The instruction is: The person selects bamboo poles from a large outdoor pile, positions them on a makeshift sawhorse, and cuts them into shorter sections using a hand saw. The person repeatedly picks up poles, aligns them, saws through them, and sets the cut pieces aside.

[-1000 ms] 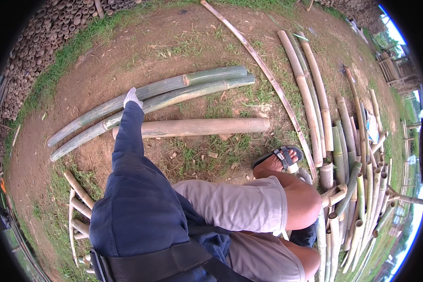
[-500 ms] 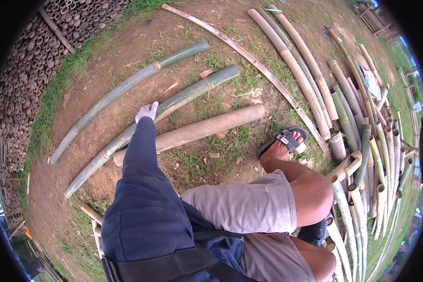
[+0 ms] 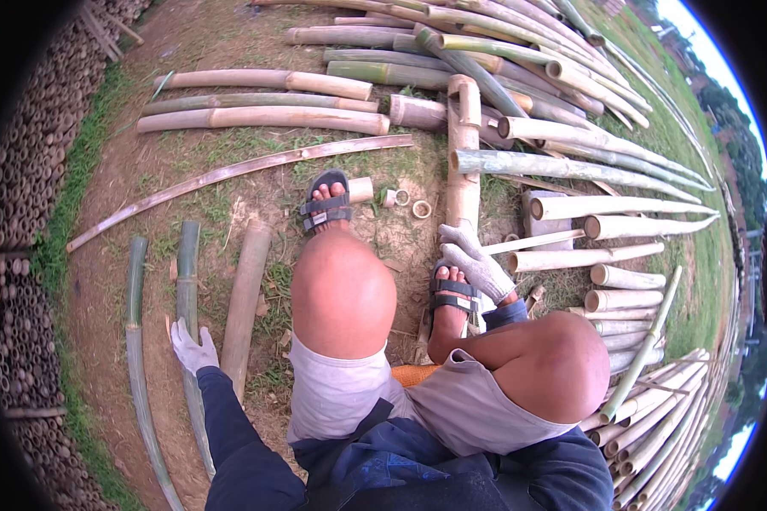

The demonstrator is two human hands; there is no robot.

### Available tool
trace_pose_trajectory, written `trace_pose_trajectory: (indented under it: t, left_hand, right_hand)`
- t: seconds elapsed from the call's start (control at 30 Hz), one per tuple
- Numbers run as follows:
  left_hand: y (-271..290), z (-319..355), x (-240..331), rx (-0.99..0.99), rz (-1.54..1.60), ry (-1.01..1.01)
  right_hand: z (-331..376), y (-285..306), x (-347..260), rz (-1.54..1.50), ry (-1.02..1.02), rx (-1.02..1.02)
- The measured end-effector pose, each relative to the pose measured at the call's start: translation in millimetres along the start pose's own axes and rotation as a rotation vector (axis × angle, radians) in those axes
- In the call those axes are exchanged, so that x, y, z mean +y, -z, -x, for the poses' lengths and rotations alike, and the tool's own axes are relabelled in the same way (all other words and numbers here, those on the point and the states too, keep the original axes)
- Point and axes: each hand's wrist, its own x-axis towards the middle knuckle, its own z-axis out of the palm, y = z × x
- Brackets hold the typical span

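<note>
Left gloved hand (image 3: 193, 347) spread flat on green bamboo pole (image 3: 187, 289), right gloved hand (image 3: 477, 260) loosely open, holding nothing; likely stiff, heavy, best gripped mid-length.

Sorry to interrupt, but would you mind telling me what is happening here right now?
A seated person in sandals works among cut bamboo on bare ground. The gloved left hand rests on a green bamboo pole lying at their left side. The gloved right hand reaches forward above the right foot, next to a pale upright-running pole. More poles lie piled ahead and to the right.
</note>
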Motion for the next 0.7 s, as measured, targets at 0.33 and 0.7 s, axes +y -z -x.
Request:
trace_pose_trajectory:
  t: [0.33,0.7]
  left_hand:
    - [-9.7,-172.2,406.7,-0.454,0.49,-0.997]
    - [-62.9,-94.5,754.5,-0.708,0.336,-1.419]
  right_hand:
    - [61.9,-14.6,57.9,0.518,-0.136,0.732]
    - [103.5,21.9,98.5,0.342,-0.37,0.423]
